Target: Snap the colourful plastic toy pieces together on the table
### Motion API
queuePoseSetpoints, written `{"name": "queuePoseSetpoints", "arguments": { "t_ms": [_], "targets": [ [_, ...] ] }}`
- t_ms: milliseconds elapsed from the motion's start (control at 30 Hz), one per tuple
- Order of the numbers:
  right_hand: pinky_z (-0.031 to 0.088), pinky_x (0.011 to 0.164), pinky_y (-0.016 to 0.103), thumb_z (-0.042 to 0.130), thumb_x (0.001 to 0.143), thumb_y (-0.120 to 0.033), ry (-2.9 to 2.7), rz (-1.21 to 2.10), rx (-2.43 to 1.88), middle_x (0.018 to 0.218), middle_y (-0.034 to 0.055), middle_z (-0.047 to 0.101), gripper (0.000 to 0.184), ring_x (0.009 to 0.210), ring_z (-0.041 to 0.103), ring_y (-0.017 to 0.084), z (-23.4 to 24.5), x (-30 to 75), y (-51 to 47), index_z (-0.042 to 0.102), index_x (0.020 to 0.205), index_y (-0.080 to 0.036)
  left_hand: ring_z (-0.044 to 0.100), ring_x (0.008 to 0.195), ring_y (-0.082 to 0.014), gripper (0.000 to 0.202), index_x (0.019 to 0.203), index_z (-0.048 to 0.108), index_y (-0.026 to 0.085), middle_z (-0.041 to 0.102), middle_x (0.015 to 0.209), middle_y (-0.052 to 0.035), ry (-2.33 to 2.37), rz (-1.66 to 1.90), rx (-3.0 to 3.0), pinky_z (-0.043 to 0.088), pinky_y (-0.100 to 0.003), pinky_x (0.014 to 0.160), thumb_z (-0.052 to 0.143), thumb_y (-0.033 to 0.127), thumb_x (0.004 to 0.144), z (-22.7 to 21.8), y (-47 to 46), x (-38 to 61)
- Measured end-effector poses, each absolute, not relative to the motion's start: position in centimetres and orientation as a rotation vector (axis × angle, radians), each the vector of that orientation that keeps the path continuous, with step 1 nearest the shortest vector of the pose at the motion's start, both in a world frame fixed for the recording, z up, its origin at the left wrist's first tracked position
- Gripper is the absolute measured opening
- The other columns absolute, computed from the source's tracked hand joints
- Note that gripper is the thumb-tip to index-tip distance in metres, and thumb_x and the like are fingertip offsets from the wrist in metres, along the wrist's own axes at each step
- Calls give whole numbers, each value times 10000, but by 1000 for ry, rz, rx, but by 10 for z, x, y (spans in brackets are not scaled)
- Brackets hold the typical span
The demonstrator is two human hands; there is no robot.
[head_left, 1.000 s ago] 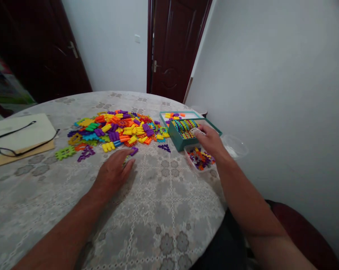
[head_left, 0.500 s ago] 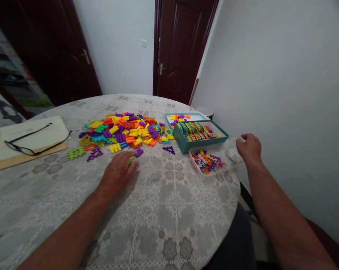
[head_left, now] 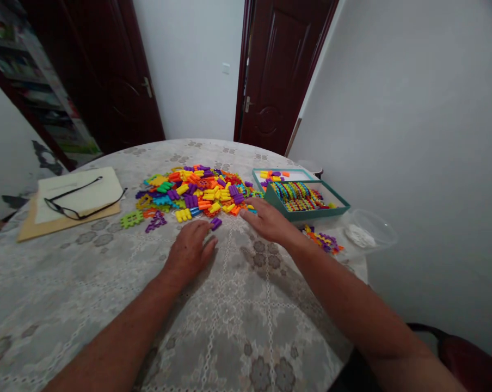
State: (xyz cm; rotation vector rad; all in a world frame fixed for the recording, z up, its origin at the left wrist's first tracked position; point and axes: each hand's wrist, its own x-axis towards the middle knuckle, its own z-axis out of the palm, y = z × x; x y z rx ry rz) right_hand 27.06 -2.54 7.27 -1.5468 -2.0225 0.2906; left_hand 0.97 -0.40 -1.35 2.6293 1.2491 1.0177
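Faint marks on the white paper (head_left: 86,182) at the left are too blurred to read; a pair of glasses (head_left: 62,209) lies across it.

Half a second ago the right hand (head_left: 268,220) was out at the far right, above the clear tub (head_left: 383,233) of white pieces (head_left: 359,236). It has now swung back to the middle of the counter (head_left: 213,305), just beside the near right edge of the pile of plastic pieces (head_left: 205,190). The dark purple triangle that lay about there is out of sight. The view has also turned, so the counter's contents sit further right in it. The left hand (head_left: 192,247) keeps its place behind the purple piece (head_left: 215,223), which lies in front of the pile.

The left forearm slants up from the lower left; that hand rests palm down, fingers bent, thumb apart, fingertips at the purple piece. Whether it grips anything underneath cannot be told. The right forearm crosses in front of the green box (head_left: 323,211), partly covering the small pieces (head_left: 325,240) nearby. Its fingers stretch leftward, thumb below; whether they grasp something cannot be told either.
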Motion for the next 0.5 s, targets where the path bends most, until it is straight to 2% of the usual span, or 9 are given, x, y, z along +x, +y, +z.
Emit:
{"name": "queuePoseSetpoints", "arguments": {
  "t_ms": [100,167,267,367,500],
  "targets": [
    [412,1187,409,470,1103,-421,-1995,202,-1697,1427,216,651,459,1381,569,281,63,246,32,631,1374,-87,570,1338,-356,447,1368,625,189,629,1386,-184,1297,918,2664,459,-563,1183,647,350,952,-14,-7,10],
    [398,1187,406,414,1117,-423,-1909,92,-1852,1433,229,639,501,1390,553,285,59,240,69,605,1411,-65,537,1379,-381,543,1418,602,185,600,1437,-193,1369,816,2669,430,-580,1197,708,359,915,-14,-8,11],
    [398,1181,410,343,1130,-445,-1837,-1,-2051,1438,210,637,525,1391,543,294,54,241,116,596,1444,-109,507,1417,-389,626,1474,572,201,567,1496,-186,1469,687,2640,398,-573,1215,743,374,897,-14,-11,13],
    [406,1171,417,355,1123,-431,-1857,23,-2125,1428,183,655,480,1380,554,307,48,248,148,653,1397,-173,484,1449,-367,672,1523,535,239,549,1533,-164,1502,625,2600,365,-553,1238,746,393,904,-12,-15,15],
    [426,1144,430,352,1113,-488,-1825,106,-2225,1423,201,655,532,1364,576,310,35,257,172,648,1403,-154,446,1489,-360,734,1560,501,263,536,1555,-149,1519,610,2544,309,-558,1272,764,398,888,-10,-19,16]
  ]
}}
